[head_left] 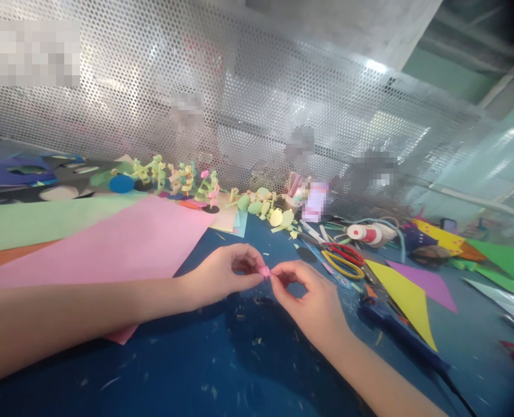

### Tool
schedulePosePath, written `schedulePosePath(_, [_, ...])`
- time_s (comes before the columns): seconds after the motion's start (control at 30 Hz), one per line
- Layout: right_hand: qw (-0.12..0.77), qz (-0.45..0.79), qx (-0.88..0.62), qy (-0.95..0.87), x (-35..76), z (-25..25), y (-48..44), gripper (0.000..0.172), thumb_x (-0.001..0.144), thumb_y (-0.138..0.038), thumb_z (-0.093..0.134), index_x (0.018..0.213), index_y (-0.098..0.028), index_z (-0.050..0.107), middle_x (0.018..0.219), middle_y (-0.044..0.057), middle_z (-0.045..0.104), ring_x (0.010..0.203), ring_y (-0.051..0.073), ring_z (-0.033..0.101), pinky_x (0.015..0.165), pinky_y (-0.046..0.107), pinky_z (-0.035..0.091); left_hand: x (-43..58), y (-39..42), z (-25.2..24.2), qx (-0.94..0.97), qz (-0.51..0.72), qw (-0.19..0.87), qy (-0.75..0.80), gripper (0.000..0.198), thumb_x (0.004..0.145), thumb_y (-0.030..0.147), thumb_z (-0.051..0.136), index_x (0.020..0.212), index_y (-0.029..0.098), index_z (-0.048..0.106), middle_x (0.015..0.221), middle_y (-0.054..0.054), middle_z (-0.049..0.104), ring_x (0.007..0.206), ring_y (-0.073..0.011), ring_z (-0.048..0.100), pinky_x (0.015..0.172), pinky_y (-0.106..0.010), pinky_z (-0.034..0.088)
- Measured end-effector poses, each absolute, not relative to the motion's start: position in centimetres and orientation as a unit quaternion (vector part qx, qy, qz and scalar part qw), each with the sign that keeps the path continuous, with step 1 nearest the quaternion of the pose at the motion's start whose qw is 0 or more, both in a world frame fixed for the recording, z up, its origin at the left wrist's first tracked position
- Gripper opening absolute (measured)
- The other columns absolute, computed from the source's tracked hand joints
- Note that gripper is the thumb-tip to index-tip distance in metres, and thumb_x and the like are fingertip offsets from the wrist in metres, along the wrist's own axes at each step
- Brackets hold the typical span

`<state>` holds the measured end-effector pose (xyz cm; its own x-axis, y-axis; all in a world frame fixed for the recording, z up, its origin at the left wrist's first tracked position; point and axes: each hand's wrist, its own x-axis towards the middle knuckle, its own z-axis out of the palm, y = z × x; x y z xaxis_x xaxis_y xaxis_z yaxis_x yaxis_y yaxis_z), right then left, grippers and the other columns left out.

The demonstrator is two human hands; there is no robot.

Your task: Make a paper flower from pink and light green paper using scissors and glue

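Observation:
Both of my hands meet over the blue table (222, 370) and pinch one small pink paper piece (265, 271) between their fingertips. My left hand (224, 273) comes in from the left, thumb and forefinger closed on the piece's left side. My right hand (309, 295) reaches up from the lower right and grips its right side. The piece is tiny and its shape is hard to make out. A large pink paper sheet (122, 246) lies just left of my left hand.
Green (31, 223) and orange sheets lie at the left. Small paper figures (183, 179) stand in a row before a perforated metal screen (257, 104). Scissors (344, 259), a tape roll (363, 233), yellow (407, 295) and purple triangles and a dark glue gun (391, 324) lie to the right.

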<state>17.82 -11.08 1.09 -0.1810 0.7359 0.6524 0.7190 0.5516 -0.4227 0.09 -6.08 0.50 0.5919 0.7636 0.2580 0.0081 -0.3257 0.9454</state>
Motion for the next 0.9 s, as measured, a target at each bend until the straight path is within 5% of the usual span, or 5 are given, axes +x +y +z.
schedulePosePath(0.6, [0.404, -0.071, -0.463, -0.786, 17.38, 0.88, -11.35, 0.013, 0.066, -0.008, 0.051, 0.066, -0.021, 0.051, 0.057, -0.004, 0.051, 0.05, 0.01, 0.048, 0.052, 0.021, 0.042, 0.03, -6.37, 0.5, 0.765, 0.331, 0.508, 0.218, 0.012, 0.077, 0.02, 0.059, 0.088, 0.015, 0.06, 0.088, -0.003, 0.062, 0.084, -0.0152, 0.06, 0.078, -0.028, 0.047])
schedulePosePath(0.9, [0.433, -0.017, -0.456, -0.777, 17.71, 1.02, -11.13, 0.009, 0.078, -0.015, 0.053, 0.079, -0.021, 0.059, 0.069, -0.001, 0.06, 0.061, 0.011, 0.056, 0.063, 0.023, 0.047, 0.01, -5.99, 0.18, 0.746, 0.341, 0.512, 0.257, 0.019, 0.08, 0.029, 0.058, 0.095, 0.019, 0.053, 0.082, -0.001, 0.063, 0.08, -0.0147, 0.06, 0.076, -0.029, 0.046])
